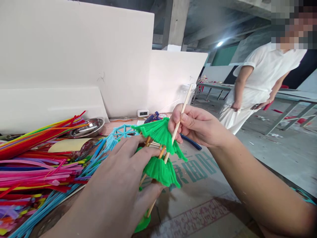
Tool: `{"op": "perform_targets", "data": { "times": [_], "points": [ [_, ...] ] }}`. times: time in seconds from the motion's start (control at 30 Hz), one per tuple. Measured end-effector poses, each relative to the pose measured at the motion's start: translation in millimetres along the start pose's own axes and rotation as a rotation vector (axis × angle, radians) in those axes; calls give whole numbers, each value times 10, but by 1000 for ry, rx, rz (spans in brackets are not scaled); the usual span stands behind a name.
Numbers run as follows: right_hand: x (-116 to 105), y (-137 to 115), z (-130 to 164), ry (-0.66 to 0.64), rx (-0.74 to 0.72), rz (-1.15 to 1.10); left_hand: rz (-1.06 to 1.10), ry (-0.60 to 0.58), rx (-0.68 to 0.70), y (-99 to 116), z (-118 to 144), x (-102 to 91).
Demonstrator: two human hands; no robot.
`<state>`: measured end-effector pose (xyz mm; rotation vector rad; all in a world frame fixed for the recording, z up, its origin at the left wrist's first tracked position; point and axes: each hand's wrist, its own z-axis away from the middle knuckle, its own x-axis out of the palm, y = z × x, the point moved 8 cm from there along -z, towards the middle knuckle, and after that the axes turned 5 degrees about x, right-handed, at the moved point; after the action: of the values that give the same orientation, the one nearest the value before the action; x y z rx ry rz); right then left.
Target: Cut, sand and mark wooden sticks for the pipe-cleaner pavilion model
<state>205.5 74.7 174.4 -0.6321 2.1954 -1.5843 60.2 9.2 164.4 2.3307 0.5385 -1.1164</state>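
My left hand (128, 168) is closed around a small tiered tower of green pipe-cleaner roofs on thin wooden sticks. Its upper green roof (158, 130) fans out above the fingers, and a lower green roof (162, 170) shows between finger and thumb. Part of a further green piece (143, 224) hangs beneath the hand. Between thumb and fingers, my right hand (193, 124) pinches a pale wooden stick (187, 99). The stick slants down past the upper roof, its lower end by the lower roof; whether it touches there I cannot tell.
Bundles of coloured pipe cleaners (37, 172) lie at left, near a metal bowl (88, 127). Behind the tower are a light-blue pipe-cleaner frame (123, 131), a small digital clock (143, 113) and a clear jar (185, 94). A person in white (267, 72) stands at right beyond the table.
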Motion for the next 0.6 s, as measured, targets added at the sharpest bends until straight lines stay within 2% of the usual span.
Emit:
{"op": "perform_targets", "data": {
  "times": [0.2,0.33,0.43,0.6],
  "points": [
    [-22,-24,13,35,-7,17,35,21,-9,-58,17,-7],
    [-28,-94,41,21,-82,75,69,30,-29,-104,-32,-46],
    [42,-295,158,34,-209,201,96,61,12,-85,-45,-95],
    [258,-728,547,245,-363,606,122,96,145,16,3,-142]
  ]
}}
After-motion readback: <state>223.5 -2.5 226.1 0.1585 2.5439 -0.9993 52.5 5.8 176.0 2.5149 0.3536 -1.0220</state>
